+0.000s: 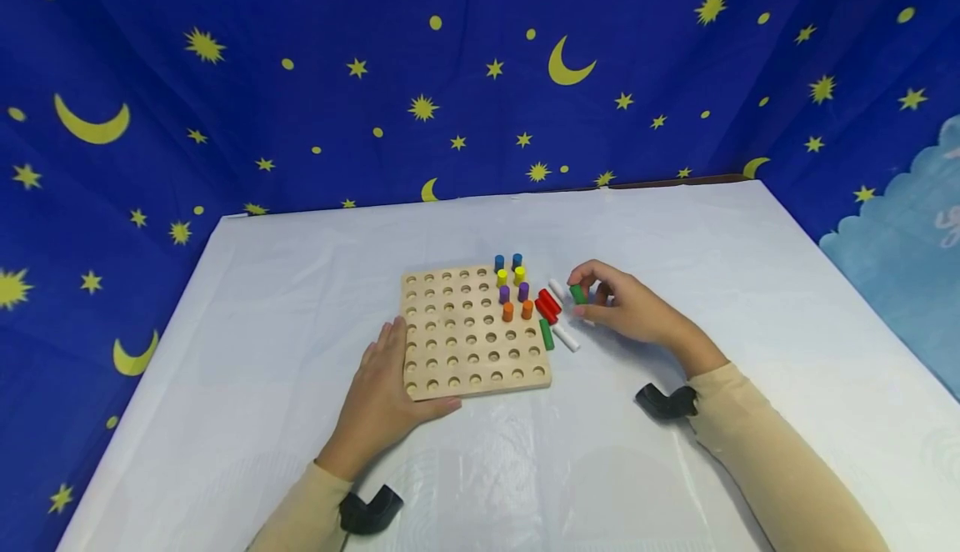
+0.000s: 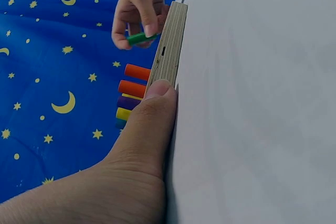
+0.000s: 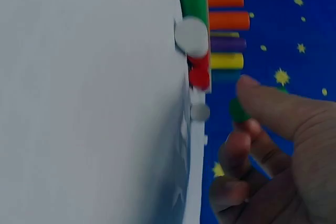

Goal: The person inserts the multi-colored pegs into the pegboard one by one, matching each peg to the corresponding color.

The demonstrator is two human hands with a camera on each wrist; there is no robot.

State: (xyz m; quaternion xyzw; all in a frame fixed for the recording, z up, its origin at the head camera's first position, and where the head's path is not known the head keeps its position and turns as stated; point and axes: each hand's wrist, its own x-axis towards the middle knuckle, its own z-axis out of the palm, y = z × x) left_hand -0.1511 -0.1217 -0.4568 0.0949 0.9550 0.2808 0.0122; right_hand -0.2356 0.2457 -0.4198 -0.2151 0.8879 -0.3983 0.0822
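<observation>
A pegboard of pale wood with rows of round holes lies on the table. My left hand rests against its near left corner, fingers along the left side and thumb pressed to the front edge. Two pegs each of blue, yellow, purple and orange stand upright in the right-hand columns. Right of the board, my right hand pinches a green peg between thumb and fingers, raised above the table in the left wrist view.
Beside the board's right edge lie two red pegs, a second green peg and two white pegs. A white cover spreads over the table. Behind it hangs a blue cloth with yellow moons and stars.
</observation>
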